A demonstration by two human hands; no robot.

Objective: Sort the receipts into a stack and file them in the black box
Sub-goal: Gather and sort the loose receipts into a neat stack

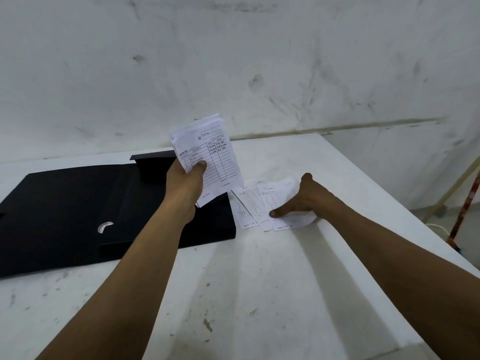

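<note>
My left hand (186, 182) holds a stack of white receipts (211, 154) upright above the right end of the black box (78, 211), thumb pressed on the front sheet. The box lies flat and open on the white table, a small flap raised at its back. To its right, several loose receipts (255, 203) lie fanned out and overlapping on the table. My right hand (305, 198) rests on them, thumb pressing the front sheets and fingers spread over the right-hand ones, which it partly hides.
The white table (259, 294) ends at a right edge near my right forearm. A scuffed white wall (233, 61) stands close behind. Beyond the table's right edge a red pole (466, 201) and a pale wooden slat lean over the floor.
</note>
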